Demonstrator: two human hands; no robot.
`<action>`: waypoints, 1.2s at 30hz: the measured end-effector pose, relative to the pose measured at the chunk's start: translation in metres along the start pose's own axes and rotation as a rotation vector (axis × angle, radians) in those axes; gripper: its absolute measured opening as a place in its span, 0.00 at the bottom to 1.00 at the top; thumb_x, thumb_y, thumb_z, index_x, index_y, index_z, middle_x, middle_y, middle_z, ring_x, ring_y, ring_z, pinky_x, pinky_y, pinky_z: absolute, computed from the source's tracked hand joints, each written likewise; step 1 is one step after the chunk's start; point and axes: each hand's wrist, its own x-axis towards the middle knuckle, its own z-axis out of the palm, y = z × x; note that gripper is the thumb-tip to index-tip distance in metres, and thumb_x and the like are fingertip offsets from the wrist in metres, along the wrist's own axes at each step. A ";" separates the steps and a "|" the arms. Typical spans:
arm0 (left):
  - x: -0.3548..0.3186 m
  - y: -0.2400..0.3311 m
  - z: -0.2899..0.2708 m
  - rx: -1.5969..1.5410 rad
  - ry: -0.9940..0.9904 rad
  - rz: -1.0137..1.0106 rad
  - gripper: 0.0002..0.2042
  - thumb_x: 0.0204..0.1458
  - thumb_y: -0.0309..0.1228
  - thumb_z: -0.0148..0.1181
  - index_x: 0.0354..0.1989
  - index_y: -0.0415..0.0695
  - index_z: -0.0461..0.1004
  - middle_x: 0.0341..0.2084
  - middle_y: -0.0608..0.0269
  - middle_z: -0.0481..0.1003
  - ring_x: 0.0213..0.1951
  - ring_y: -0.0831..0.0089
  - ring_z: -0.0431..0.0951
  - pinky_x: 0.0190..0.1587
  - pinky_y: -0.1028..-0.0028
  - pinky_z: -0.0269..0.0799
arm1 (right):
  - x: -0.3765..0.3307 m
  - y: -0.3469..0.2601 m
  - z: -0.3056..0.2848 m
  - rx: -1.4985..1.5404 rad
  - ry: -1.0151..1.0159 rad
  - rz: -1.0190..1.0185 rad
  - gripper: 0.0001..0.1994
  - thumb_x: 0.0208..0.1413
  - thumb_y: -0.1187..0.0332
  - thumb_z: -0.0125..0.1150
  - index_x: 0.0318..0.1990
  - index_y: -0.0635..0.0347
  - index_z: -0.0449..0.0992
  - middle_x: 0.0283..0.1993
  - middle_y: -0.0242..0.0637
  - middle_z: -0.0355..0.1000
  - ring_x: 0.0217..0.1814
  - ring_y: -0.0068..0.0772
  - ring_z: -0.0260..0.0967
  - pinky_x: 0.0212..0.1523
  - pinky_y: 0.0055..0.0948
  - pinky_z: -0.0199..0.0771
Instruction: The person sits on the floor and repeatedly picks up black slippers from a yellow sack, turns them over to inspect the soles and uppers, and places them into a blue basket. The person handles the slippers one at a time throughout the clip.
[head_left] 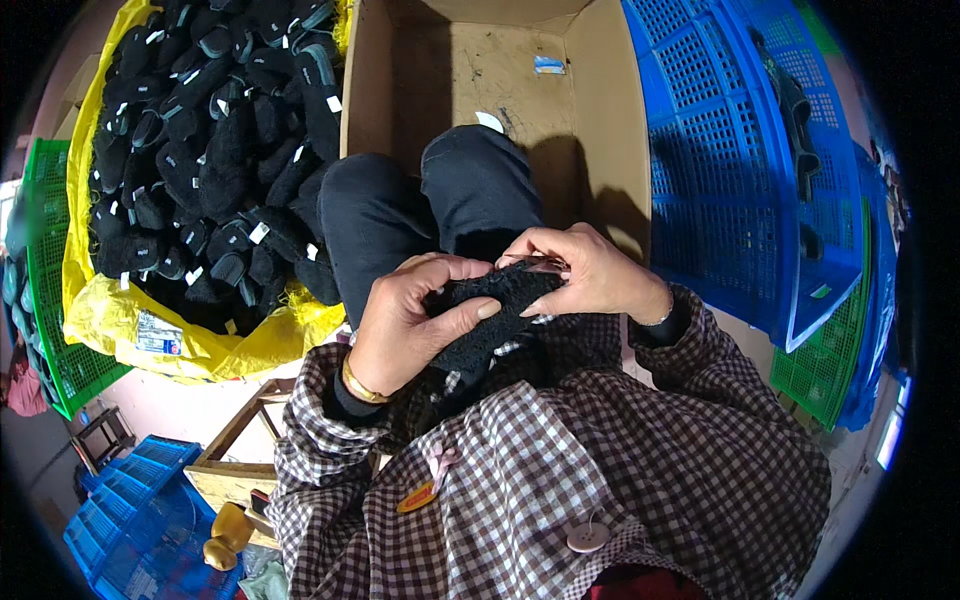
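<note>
Above my lap, a black fleecy shoe upper (495, 315) is gripped between both hands. My left hand (405, 315) is closed on its left side, with the thumb lying across the fleece. At its right end, my right hand (595, 275) pinches the edge, thumb below and fingers above. Something small, dark and shiny shows by the right fingertips; what it is I cannot make out. To the left, a yellow sack (105, 325) brims with similar black fleecy pieces (215, 150), many with small white tags.
Beyond my knees stands an open cardboard box (490, 80) with paper scraps inside. Blue plastic baskets (715, 180) rise along the right, near a green crate (825, 360). Another green crate (55, 280), a wooden stool (230, 480) and a blue basket (145, 530) stand at left.
</note>
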 end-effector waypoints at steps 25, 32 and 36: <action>0.022 -0.035 0.018 0.065 0.194 -0.002 0.10 0.52 0.31 0.64 0.27 0.38 0.72 0.20 0.65 0.71 0.23 0.79 0.67 0.27 0.78 0.65 | -0.006 -0.010 -0.002 -0.755 0.156 0.081 0.18 0.55 0.53 0.58 0.26 0.59 0.68 0.16 0.43 0.67 0.19 0.46 0.68 0.21 0.39 0.63; 0.019 -0.038 0.017 -0.261 0.308 -0.083 0.08 0.57 0.31 0.58 0.29 0.40 0.71 0.22 0.71 0.70 0.26 0.84 0.65 0.31 0.83 0.62 | -0.008 0.008 -0.004 -0.306 0.475 0.197 0.17 0.60 0.56 0.53 0.28 0.61 0.72 0.16 0.39 0.68 0.18 0.35 0.68 0.22 0.34 0.67; 0.026 -0.031 0.009 -0.453 0.415 -0.120 0.13 0.65 0.38 0.45 0.42 0.41 0.71 0.36 0.66 0.72 0.36 0.81 0.69 0.41 0.80 0.66 | -0.026 0.036 0.010 -0.143 0.545 0.032 0.17 0.55 0.58 0.62 0.40 0.63 0.70 0.30 0.37 0.74 0.26 0.29 0.72 0.27 0.29 0.70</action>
